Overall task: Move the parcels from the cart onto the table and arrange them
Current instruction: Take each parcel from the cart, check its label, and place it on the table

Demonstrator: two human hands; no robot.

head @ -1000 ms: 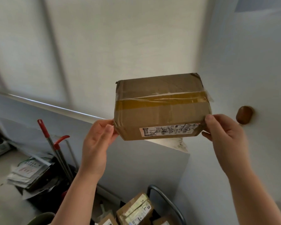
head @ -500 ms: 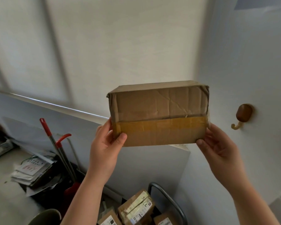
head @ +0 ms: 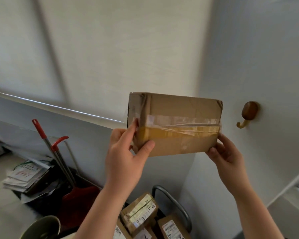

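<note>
— What has changed in the last half second?

— The parcel [head: 176, 125] has been turned. Before, a creased plain face sat above the brown tape. Now a band of clear tape over the brown runs across the front, and the taped left end faces the camera. The label seen a second ago is out of sight.

— And the hands?

— Both grip it in mid-air, centre right of the frame. The left hand [head: 126, 156] holds the lower left corner, thumb laid across the front and fingers curled behind the end. The right hand [head: 226, 156] pinches the lower right corner with its fingertips. The left hand has shifted a little to the right.

— How close are the edges to anything?

— The right edge is near the wall hook [head: 248, 112] but apart from it. The bottom edge hangs well above the cart handle [head: 173, 202] and the labelled boxes [head: 139, 211] at the bottom centre.

— Room to move?

— Bare wall [head: 119, 49] above and to the upper left. At the lower left stand red-handled poles [head: 47, 145], a red dustpan [head: 79, 199] and a paper stack [head: 26, 175], all well apart from the parcel.
</note>
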